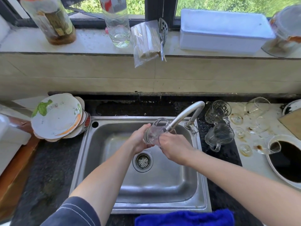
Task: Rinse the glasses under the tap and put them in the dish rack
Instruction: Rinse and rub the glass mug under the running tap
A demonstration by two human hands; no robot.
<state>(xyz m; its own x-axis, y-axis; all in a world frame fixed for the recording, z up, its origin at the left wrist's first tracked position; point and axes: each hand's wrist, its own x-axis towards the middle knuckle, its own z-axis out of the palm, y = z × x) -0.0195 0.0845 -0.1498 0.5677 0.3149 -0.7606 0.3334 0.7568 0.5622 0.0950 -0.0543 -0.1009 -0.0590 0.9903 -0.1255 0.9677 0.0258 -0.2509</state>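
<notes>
A clear glass mug [154, 132] with a handle lies on its side over the steel sink [104, 137], right under the spout of the metal tap [184, 116]. My left hand [140, 139] grips its base end. My right hand [172, 145] curls round its rim end. Two more glass mugs [218, 111] [219, 136] lie on the dark counter right of the tap. Several stemmed glasses [258, 105] lie and stand on the stained white surface further right. No dish rack is in view.
A stack of plates [57, 116] sits left of the sink. A blue cloth [184, 217] lies at the front edge. A dark round pan [291, 162] is at right. On the sill stand bottles [48, 20], a skewer bag [145, 39] and a white box [224, 30].
</notes>
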